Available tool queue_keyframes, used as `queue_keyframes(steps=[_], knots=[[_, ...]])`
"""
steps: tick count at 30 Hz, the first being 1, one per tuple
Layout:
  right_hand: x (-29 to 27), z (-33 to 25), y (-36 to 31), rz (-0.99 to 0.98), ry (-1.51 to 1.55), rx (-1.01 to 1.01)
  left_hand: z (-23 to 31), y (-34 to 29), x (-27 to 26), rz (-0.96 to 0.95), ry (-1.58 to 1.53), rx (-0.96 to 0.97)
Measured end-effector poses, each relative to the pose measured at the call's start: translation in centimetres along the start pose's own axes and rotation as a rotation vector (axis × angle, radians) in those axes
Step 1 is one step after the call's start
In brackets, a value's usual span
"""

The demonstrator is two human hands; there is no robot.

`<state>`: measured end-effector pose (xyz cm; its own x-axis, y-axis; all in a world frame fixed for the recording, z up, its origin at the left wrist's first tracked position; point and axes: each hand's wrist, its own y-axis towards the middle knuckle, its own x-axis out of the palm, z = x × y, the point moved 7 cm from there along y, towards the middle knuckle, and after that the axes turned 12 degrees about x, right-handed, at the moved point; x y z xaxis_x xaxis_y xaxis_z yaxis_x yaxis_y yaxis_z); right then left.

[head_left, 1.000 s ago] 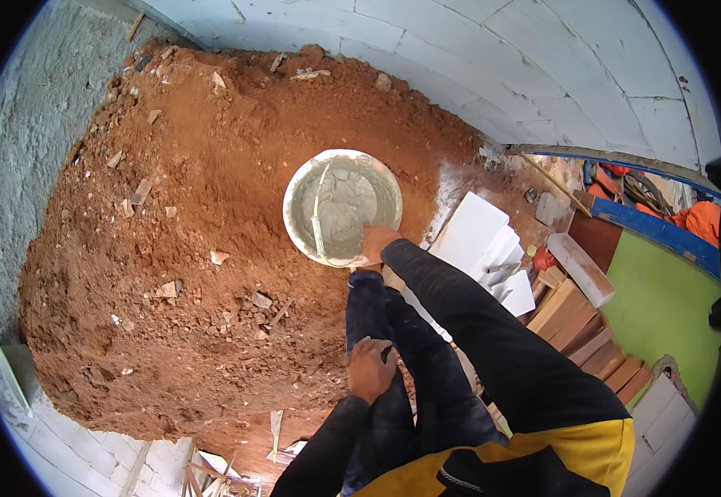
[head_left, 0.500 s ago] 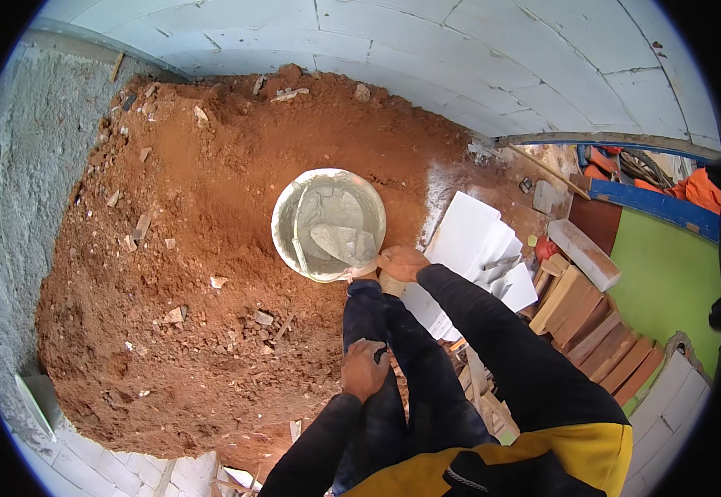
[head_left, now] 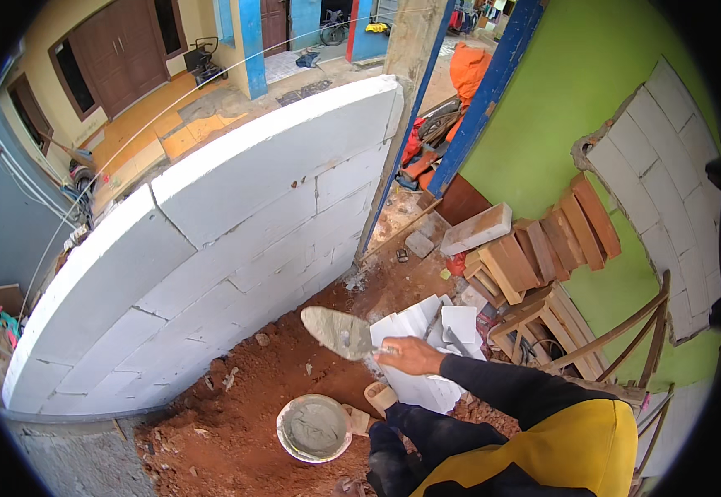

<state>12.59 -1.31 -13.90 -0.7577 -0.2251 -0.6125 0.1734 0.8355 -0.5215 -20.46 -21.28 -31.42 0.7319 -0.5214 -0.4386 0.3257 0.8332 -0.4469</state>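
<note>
My right hand (head_left: pixel 417 356) is closed round the handle of a trowel (head_left: pixel 337 333). Grey mortar coats its blade, which points left over the red soil. Below the trowel, a white bucket (head_left: pixel 282 439) stands on the soil near my feet, with wet grey mortar (head_left: pixel 314 427) in it. Only a small part of my left hand (head_left: pixel 350 487) shows at the lower edge, so its fingers cannot be made out. White lightweight blocks (head_left: pixel 410 389) lie under and beside my right forearm, with tools on top.
A white block wall (head_left: pixel 236 265) curves across the left, with a thin string (head_left: pixel 186 93) stretched above it. Right of it are a blue frame (head_left: pixel 486 108), stacked brown wooden pieces (head_left: pixel 534 253) and a green wall (head_left: pixel 584 108). Red soil (head_left: pixel 203 451) covers the ground.
The trowel has come up out of the mortar bucket in my right hand, with mortar on its blade. My view has tilted up toward the wall; my left hand has dropped to the lower edge.
</note>
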Motion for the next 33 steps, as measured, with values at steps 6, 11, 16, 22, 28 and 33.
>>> queue_keyframes(steps=[6, 11, 16, 22, 28, 33], knots=[[-22.2, -7.6, 7.2, 0.072, 0.611, 0.014, 5.7, 3.3, -6.2, -0.001, 0.048, 0.058], [-34.4, -14.8, 16.8, 0.02, 1.224, -0.118, 8.8, 4.5, -9.1, 0.007, 0.067, 0.047], [-38.6, -19.3, 24.1, 0.11, 1.826, -0.167, 10.1, 4.2, -10.9, 0.026, 0.075, 0.018], [-37.8, -20.9, 25.1, 0.169, 2.019, -0.196, 10.3, 3.0, -12.6, 0.055, 0.065, -0.025], [-36.5, -22.9, 24.2, 0.109, 2.005, -0.183, 9.9, 1.2, -13.8, 0.079, 0.037, -0.059], [-34.4, -24.9, 23.3, 0.073, 1.953, -0.233, 9.5, -0.7, -14.4, 0.099, 0.01, -0.075]])
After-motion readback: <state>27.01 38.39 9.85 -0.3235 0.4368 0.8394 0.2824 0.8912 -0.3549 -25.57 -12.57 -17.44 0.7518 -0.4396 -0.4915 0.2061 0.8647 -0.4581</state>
